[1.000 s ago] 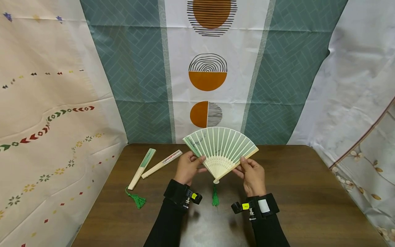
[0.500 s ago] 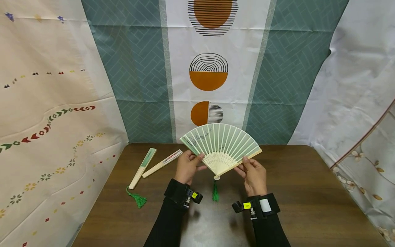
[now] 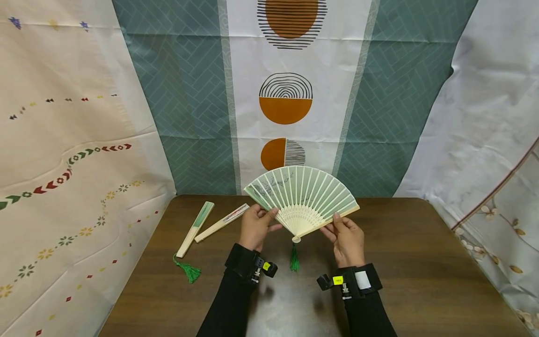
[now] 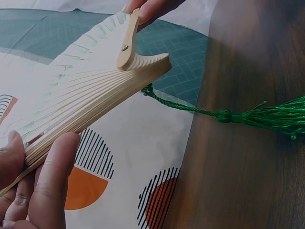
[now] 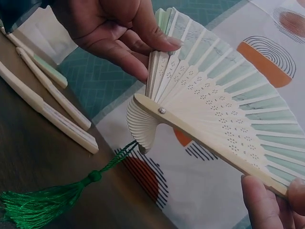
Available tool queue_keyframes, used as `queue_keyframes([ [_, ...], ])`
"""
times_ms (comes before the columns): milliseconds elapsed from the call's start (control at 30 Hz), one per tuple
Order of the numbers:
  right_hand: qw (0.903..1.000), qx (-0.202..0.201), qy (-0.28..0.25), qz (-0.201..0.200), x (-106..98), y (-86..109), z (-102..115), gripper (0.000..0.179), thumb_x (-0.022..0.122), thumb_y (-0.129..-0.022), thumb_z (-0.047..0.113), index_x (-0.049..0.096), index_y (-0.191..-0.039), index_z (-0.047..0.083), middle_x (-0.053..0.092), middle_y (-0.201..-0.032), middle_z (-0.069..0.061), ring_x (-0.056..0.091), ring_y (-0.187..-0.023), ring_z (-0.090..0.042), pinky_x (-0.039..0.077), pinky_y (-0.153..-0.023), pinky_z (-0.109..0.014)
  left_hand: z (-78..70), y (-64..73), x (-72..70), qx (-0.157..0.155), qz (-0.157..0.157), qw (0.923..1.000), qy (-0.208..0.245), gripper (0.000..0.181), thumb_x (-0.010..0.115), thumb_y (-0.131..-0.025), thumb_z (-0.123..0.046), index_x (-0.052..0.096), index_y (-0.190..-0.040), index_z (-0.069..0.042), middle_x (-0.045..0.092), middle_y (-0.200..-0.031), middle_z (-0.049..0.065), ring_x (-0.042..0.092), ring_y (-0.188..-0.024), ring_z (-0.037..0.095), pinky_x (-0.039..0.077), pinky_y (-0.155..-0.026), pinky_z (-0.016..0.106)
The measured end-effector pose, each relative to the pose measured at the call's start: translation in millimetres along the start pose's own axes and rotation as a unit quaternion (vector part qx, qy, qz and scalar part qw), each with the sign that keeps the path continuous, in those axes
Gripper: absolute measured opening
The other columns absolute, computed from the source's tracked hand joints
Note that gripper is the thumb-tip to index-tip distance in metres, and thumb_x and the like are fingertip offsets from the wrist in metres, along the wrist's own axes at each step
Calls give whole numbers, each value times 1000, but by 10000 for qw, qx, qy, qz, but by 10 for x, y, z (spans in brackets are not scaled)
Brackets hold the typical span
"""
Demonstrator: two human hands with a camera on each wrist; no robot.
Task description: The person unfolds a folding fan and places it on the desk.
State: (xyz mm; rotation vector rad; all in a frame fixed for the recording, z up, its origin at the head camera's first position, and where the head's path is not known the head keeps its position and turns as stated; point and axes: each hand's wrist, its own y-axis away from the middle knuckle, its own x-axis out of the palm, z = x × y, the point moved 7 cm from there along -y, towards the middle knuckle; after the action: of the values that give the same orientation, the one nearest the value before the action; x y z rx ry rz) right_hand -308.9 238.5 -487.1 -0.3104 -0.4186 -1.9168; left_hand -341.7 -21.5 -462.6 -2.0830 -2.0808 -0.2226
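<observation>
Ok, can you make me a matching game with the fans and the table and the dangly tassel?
Things:
1. open fan
2. hanging tassel
3. leftmost folded fan
4. table

Places, colours and states:
A. brown, with a wood look
B. lying down, closed up
C. spread out, held up by the left hand and the right hand
D. green, dangling below something held

Right pairs: 1-C, 2-D, 3-B, 4-A
</observation>
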Motion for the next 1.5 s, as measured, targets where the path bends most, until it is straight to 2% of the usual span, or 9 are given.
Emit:
queue_keyframes([
  [367, 9998, 80, -50, -150, -12, 1, 5, 20, 60, -119, 19, 66, -125, 1, 79, -100, 7, 83, -94, -8, 72, -89, -31, -1, 8, -10, 0, -151, 9997, 199, 31, 67, -112, 2, 67, -142, 11, 76, -131, 30, 81, -105, 19, 74, -78, 31],
  [533, 9998, 93, -63, -155, -14, 14, -5, 22, 59, -119, 18, 65, -127, -1, 78, -100, 6, 84, -94, -8, 72, -90, -31, -11, 17, -8, 46, -241, 9993, 271, 29, 68, -112, 3, 67, -139, 12, 77, -124, 26, 79, -98, 15, 73, -77, 31],
  [733, 9996, 41, -186, -191, -11, 18, -12, 22, 59, -120, 18, 68, -128, -1, 80, -100, 6, 85, -95, -9, 72, -89, -30, -19, 23, 3, 166, -319, 9987, 372, 27, 69, -111, 3, 68, -137, 13, 77, -113, 15, 78, -99, 14, 74, -76, 33],
  [967, 9984, -66, -503, -262, -13, 25, 0, 18, 60, -119, 16, 74, -116, 6, 82, -101, 4, 85, -94, -11, 72, -85, -30, -52, 48, 19, 307, -411, 9972, 549, 25, 69, -110, 4, 67, -134, 14, 73, -103, 7, 77, -100, 15, 74, -75, 33],
  [1200, 9973, -29, -666, -301, -16, 31, 0, 18, 60, -118, 16, 70, -124, 1, 83, -102, 4, 86, -95, -11, 72, -86, -30, -86, 58, 22, 416, -488, 9953, 725, 23, 69, -109, 6, 66, -131, 14, 73, -102, 6, 77, -101, 15, 74, -76, 34],
  [1500, 9967, -52, -754, -292, 0, 30, -5, 17, 60, -118, 16, 71, -117, 3, 82, -103, 2, 85, -96, -12, 72, -87, -29, -90, 58, 0, 449, -528, 9939, 860, 29, 70, -110, 5, 66, -137, 14, 75, -111, 11, 78, -102, 15, 73, -75, 31],
])
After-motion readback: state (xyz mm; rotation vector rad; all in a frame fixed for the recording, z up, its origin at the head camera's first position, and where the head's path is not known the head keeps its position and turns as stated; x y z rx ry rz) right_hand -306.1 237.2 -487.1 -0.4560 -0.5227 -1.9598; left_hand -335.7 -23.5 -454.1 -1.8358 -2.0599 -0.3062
